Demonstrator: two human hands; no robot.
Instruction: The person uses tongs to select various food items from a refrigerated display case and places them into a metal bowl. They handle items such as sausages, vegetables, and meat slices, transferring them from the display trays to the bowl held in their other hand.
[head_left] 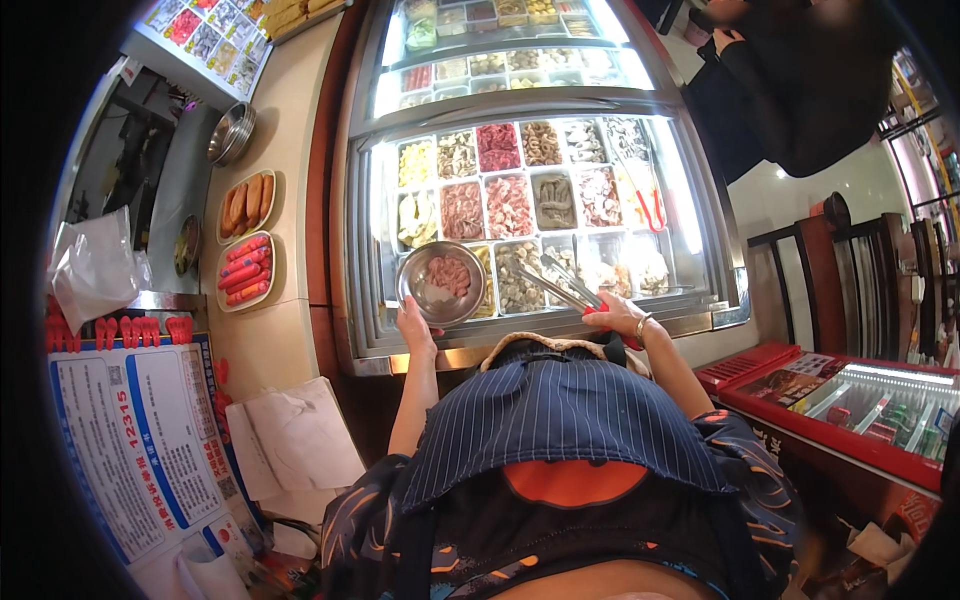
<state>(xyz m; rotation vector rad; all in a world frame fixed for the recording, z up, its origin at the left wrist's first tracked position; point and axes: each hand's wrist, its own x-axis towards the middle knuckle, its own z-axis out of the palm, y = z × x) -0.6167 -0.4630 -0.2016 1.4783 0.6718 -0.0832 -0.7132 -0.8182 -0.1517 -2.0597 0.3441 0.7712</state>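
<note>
My left hand point(415, 327) is closed on the rim of a round metal bowl point(411, 285). In the bowl lies a small heap of pinkish sliced meat point(450, 276). My right hand point(620, 318), with a bangle at its wrist, grips metal tongs point(560, 285) with red handles. The tips of the tongs are over a bin of pale grey-brown pieces point(520, 280) in the front row of the lit display case point(365, 230). Whether they touch the food, I cannot tell. Behind that row are bins of red meat point(498, 147), pink slices point(509, 206) and grey strips point(554, 201).
A second pair of red-handled tongs point(651, 210) lies at the case's right side. On the left counter point(290, 140) are stacked metal bowls point(231, 134) and two trays of sausages point(245, 270). A person in black point(800, 90) is at the far right, beyond a red chest freezer point(740, 365).
</note>
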